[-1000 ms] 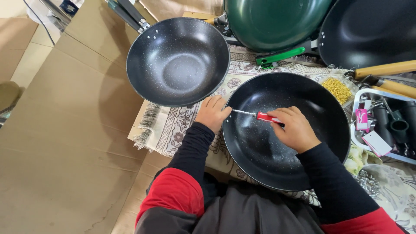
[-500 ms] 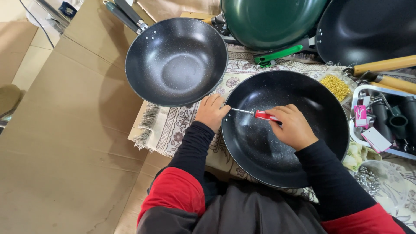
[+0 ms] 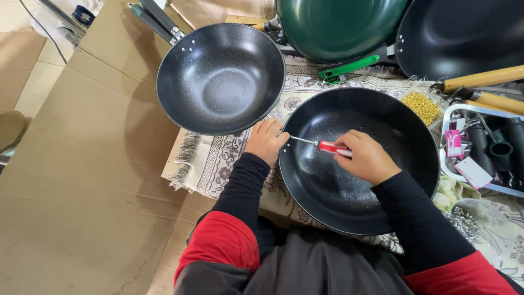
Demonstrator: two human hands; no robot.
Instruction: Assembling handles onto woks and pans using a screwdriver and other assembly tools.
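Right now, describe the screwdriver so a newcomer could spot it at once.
Find the black pan nearest the person, on the patterned cloth. Inside it, the right hand grips the screwdriver, whose thin metal shaft points at the pan's left wall, where the left hand holds the rim. Its red handle is the only red tool in any pan; the other handles nearby are green, wooden or black.

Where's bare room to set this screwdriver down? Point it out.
The flat cardboard left of the speckled pan and the patterned cloth is the widest free patch. The cloth strip below that pan, beside the left hand, is narrow. On the right, the tray, wooden handles and pans crowd everything.
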